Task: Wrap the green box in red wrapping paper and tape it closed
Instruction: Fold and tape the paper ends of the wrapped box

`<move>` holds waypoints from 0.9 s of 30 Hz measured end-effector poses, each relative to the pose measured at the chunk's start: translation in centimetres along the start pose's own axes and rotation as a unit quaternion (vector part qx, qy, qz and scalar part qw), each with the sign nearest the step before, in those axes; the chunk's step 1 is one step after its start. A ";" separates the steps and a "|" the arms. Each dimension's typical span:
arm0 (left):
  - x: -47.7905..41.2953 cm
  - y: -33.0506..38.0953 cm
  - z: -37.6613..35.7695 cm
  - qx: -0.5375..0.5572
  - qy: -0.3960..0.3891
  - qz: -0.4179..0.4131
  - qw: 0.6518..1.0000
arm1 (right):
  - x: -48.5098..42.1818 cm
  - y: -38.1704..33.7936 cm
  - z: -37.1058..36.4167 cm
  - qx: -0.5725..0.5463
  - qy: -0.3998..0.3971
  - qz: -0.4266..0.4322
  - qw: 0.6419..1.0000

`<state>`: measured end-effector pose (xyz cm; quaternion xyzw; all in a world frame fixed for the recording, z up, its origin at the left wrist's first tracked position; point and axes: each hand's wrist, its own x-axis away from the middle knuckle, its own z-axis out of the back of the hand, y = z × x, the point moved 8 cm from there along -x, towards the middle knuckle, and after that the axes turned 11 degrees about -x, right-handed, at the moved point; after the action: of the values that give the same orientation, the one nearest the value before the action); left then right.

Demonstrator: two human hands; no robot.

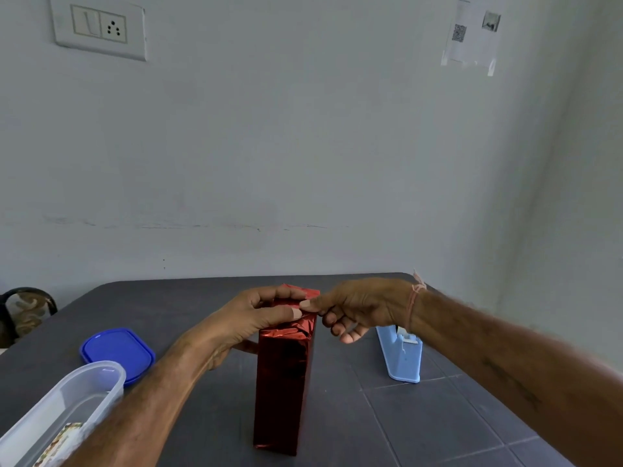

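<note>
Across dark grey table (438,426), at centre: tall box (283,382) upright on its end, covered in shiny red wrapping paper (290,332) (creased at the top folds). Near left corner, clear plastic container (67,399); just behind it, blue lid (116,352) lying flat. Right of box, apart from it, light blue tape dispenser (401,358). Left hand (256,315) curled over box's folded top, thumb pressing paper down. Right hand (354,308) pinching top edge of paper between thumb and forefinger, other fingers loosely curled.
</note>
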<state>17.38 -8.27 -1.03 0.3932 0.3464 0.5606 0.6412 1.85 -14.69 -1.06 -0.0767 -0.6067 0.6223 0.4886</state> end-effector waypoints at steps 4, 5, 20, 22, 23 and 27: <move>0.0 0.0 0.1 0.003 0.008 0.006 1.000 | -0.2 1.1 -0.5 -0.087 -0.003 0.025 0.996; 0.0 0.0 0.1 0.003 0.010 0.007 1.000 | -0.2 1.4 -0.7 -0.108 -0.004 0.033 0.994; 0.1 -0.2 0.1 0.014 0.030 0.013 0.999 | -1.0 3.8 -2.5 -0.281 0.002 0.182 0.942; 0.2 -0.2 0.0 0.015 0.033 0.015 0.999 | -1.2 4.0 -2.5 -0.286 0.009 0.194 0.938; 0.2 -0.2 0.0 0.013 0.033 0.014 0.999 | -1.3 4.1 -2.5 -0.291 0.009 0.198 0.936; 0.2 -0.2 -0.1 0.012 0.035 0.017 0.999 | -1.5 4.4 -2.9 -0.303 0.009 0.202 0.931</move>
<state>17.37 -8.06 -1.23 0.3872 0.3686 0.5807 0.6139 2.34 -12.87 -6.20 -0.3481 -0.7338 0.4935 0.3113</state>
